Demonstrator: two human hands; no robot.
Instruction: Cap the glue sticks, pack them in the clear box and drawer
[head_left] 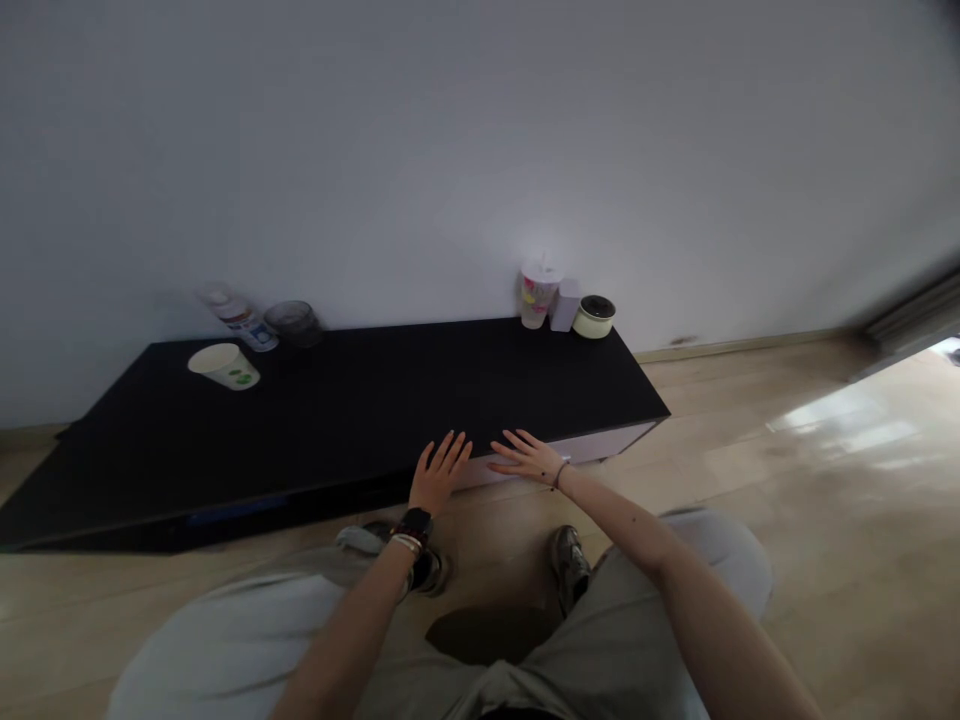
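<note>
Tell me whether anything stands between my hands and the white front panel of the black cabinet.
Nothing visible does: your left hand and right hand are open right at the white front panel of the black cabinet.

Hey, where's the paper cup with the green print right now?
In the head view, the paper cup lies on its side near the left end of the black cabinet top, just in front of a leaning plastic bottle.

Your left hand (439, 474) open with fingers spread upward, your right hand (528, 458) open and turned inward, fingers pointing toward the left, the two hands just apart, your bare forearms (616, 518) reaching forward from below.
</note>
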